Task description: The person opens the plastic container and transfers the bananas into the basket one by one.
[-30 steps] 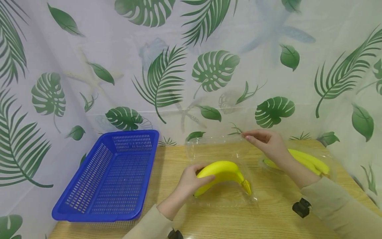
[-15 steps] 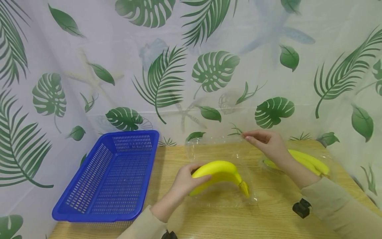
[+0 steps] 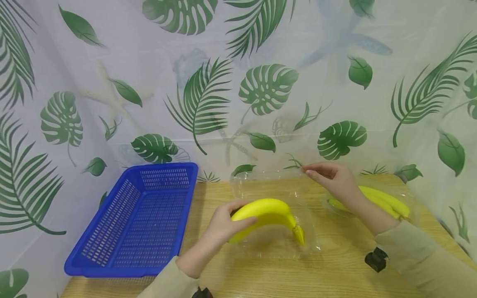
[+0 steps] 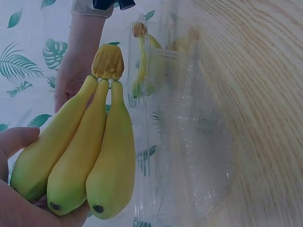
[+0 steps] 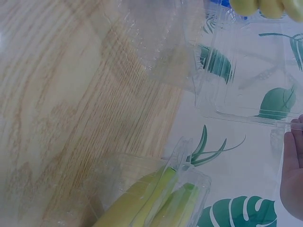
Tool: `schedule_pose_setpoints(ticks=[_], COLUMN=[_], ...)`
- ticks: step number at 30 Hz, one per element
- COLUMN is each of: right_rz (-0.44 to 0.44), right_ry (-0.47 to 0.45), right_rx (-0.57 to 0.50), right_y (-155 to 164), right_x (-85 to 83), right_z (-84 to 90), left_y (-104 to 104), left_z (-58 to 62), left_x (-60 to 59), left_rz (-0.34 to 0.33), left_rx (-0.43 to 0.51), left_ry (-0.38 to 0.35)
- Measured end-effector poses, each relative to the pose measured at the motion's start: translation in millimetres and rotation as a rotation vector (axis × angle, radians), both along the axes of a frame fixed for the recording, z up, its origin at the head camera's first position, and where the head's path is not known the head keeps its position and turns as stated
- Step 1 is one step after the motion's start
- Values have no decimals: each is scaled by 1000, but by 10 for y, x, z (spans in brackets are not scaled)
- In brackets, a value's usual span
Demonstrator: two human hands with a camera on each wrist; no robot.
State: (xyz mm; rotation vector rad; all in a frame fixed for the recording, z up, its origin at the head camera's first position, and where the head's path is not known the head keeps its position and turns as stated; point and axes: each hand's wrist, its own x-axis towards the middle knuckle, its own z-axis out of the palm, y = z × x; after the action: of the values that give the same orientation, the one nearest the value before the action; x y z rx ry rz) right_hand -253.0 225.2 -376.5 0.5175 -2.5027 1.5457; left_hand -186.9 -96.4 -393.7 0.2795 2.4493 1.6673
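My left hand (image 3: 220,223) grips a bunch of three yellow bananas (image 3: 266,207) from the side, thumb across the near face. In the left wrist view the bananas (image 4: 92,146) hang together from one brown stem, their greenish tips near the palm. Beneath and behind the bunch stands an opened clear plastic clamshell box (image 3: 309,246), its lid raised at the back. At that lid's upper right corner, my right hand (image 3: 333,180) pinches the edge between thumb and fingertips. The right wrist view shows only part of the right hand (image 5: 293,175).
A blue plastic basket (image 3: 123,271) stands on the left of the wooden table (image 3: 283,279). Behind the right forearm, a second clear box (image 3: 415,207) contains more bananas (image 3: 391,203). A leaf-patterned cloth (image 3: 268,49) hangs along the back.
My left hand has shifted left with the bananas, and their stem end has dipped slightly leftward over the box. The right hand keeps its place at the lid.
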Motion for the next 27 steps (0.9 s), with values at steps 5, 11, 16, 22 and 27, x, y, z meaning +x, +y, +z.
schedule_pose_setpoints(ticks=[5, 11, 16, 22, 27], right_rz=[11, 13, 12, 12, 3], right_ry=[-6, -11, -21, -22, -26], right_rx=[-11, -24, -18, -20, -16], right_y=[1, -5, -1, 1, -5], right_x=[-9, -17, -21, -30, -27], right_z=[-1, 22, 30, 29, 36], left_y=[-55, -125, -208, -306, -380], left_z=[76, 163, 208, 274, 325], left_x=[30, 41, 26, 25, 31], left_rz=[20, 47, 33, 75, 109], left_rx=[5, 28, 77, 72, 55], left_ry=[-10, -20, -51, -30, -10])
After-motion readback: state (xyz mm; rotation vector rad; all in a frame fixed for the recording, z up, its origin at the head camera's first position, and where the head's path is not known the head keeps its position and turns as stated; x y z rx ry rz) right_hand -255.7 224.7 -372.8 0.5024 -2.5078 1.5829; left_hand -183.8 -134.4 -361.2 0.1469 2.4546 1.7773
